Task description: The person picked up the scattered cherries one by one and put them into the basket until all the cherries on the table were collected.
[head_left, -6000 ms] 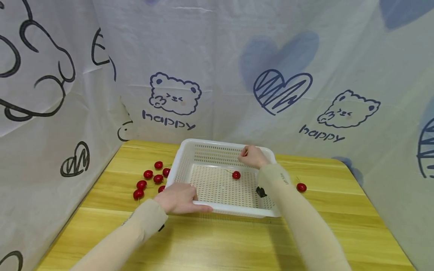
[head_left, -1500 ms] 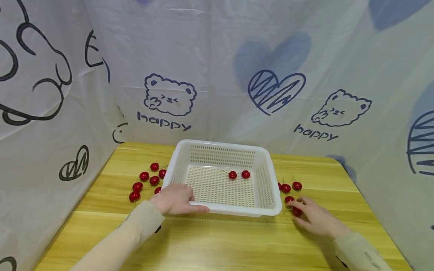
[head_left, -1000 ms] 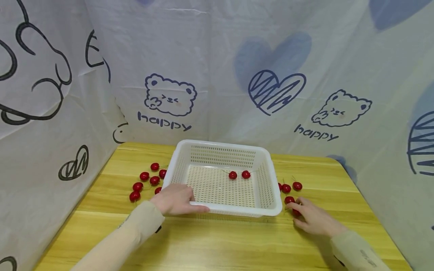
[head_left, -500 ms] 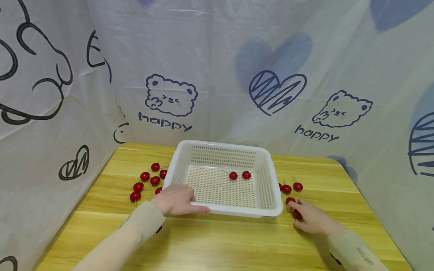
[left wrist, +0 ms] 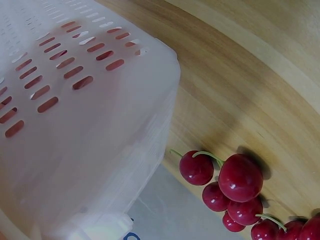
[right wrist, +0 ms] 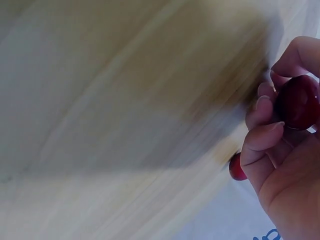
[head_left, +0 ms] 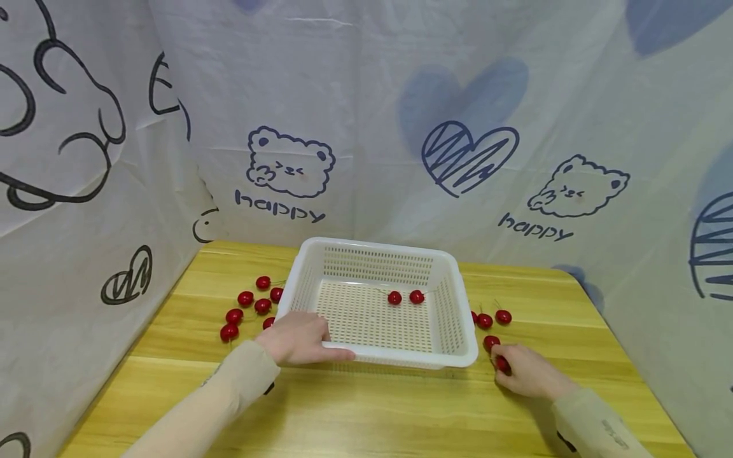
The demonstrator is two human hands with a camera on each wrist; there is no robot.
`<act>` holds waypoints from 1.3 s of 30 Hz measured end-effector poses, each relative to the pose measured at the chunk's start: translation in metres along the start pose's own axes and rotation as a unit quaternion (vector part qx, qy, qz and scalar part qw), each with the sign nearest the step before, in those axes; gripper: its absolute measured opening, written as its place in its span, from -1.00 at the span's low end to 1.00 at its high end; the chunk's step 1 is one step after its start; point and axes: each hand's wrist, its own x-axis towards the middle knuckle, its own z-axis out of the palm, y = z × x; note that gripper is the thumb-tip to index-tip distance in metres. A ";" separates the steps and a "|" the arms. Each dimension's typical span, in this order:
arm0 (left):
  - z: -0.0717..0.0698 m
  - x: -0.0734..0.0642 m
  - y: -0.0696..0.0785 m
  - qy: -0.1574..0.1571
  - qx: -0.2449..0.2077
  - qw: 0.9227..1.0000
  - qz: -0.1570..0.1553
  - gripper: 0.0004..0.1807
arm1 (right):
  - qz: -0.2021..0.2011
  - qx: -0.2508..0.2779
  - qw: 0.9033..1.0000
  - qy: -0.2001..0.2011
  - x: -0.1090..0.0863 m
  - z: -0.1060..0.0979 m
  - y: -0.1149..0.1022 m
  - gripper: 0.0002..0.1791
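Observation:
A white plastic basket with slotted walls stands mid-table, two red cherries with stems on its floor: one cherry and, to its right, another cherry. My left hand grips the basket's front left corner, thumb along the front rim. Right of the basket, my right hand is low at the table, fingers curled about a cherry. The right wrist view shows that cherry among the fingers and thumb of the right hand. Another cherry lies just beyond the fingertips.
Several cherries lie on the wooden table left of the basket, some close against its wall. Beyond my right hand are more cherries, one partly hidden by the basket. A printed white cloth hangs behind the table.
Six seconds ago my right hand was over the basket, which held one visible cherry; now two lie there. The right hand has moved to the right-side cherries and its fingers have closed in around one.

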 end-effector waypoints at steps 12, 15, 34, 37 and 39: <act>0.001 0.001 -0.002 -0.003 0.003 1.000 -0.002 -0.36 | 0.019 0.080 0.997 0.008 0.002 -0.003 -0.004 -0.86; 0.002 0.001 -0.002 -0.004 0.007 1.000 -0.004 -0.35 | 0.023 0.090 0.996 0.013 0.002 -0.004 -0.005 -0.85; 0.000 0.001 -0.001 -0.002 0.010 1.000 -0.005 -0.36 | 0.044 0.091 0.993 0.056 0.005 -0.032 -0.013 -0.92; 0.001 0.001 0.000 -0.005 0.012 1.000 -0.005 -0.36 | 0.050 0.098 0.992 0.069 0.005 -0.037 -0.014 -0.93; 0.000 0.001 0.000 -0.006 0.013 1.000 -0.005 -0.36 | 0.052 0.097 0.991 0.082 0.006 -0.041 -0.014 -0.94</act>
